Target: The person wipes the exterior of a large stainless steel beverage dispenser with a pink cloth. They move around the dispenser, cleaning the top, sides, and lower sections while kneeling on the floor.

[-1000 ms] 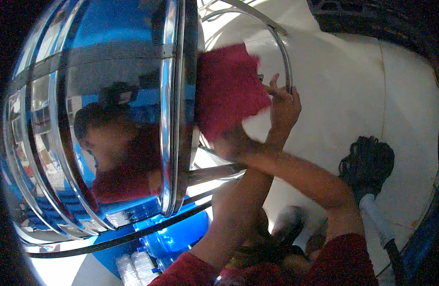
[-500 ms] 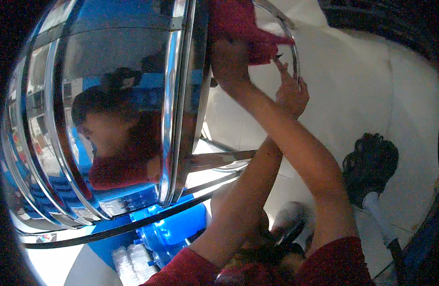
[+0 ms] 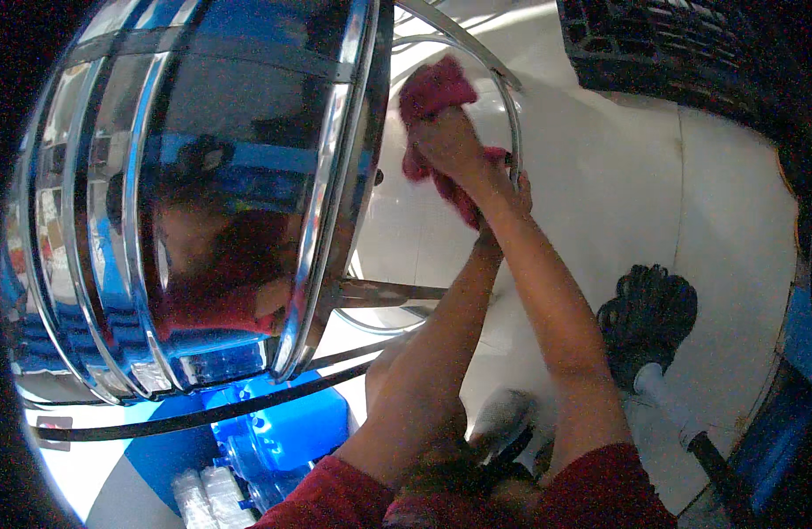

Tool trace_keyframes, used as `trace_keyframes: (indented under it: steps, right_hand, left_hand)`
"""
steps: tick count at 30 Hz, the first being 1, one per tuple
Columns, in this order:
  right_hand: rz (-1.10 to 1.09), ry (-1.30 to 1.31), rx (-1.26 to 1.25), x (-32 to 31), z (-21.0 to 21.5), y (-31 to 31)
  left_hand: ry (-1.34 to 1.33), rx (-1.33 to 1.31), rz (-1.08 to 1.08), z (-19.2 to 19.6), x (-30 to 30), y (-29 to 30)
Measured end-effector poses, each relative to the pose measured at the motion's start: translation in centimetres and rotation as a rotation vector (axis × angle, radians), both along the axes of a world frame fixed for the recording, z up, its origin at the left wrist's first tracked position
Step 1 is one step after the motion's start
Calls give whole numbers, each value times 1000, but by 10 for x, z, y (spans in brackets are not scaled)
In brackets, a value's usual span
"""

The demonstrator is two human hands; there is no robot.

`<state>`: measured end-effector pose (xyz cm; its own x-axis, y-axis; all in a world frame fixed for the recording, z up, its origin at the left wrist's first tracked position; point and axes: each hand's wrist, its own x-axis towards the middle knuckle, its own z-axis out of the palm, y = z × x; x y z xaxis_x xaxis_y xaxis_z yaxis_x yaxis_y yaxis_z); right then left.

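Note:
My right hand [image 3: 448,145] is closed on a dark red cloth [image 3: 441,84], bunched above the knuckles and hanging below them. The cloth lies against the inner side of a curved chrome tube [image 3: 514,123]. Crossing beneath the right forearm, my left arm reaches up to the same tube. Only some fingers of my left hand [image 3: 523,189] show, curled at the tube's lower part; the right wrist and the cloth hide the rest. To the left rises a large glossy dark panel [image 3: 247,115] with chrome strips, which mirrors a person in dark red.
Blue water jugs [image 3: 305,423] and clear-wrapped packs [image 3: 208,498] stand at lower left. A black slatted crate [image 3: 653,44] is at upper right. On the pale tiled floor [image 3: 635,194] lies a black bushy thing [image 3: 648,309] with a pale shaft. A metal bar [image 3: 393,293] juts from the panel.
My right hand has moved from beside the panel towards the tube, bringing the cloth nearer my left hand. The view has shifted, and the crate shows more fully.

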<state>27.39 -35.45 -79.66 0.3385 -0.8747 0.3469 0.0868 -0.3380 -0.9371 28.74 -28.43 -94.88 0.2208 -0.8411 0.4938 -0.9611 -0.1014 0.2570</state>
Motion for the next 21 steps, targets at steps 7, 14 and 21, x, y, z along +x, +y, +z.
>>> trace_keyframes:
  steps: [7, 14, 21]
  right_hand:
    - [-580, -559, -281, -40, -22, -54]
    - [-632, -237, -16, -88, -72, -78]
    - [-133, 313, -184, -51, -81, -52]
  left_hand:
    - [358, 229, -30, 18, -5, 16]
    - [373, 288, 65, 50, -25, 8]
    - [468, 320, 95, 46, -26, 13]
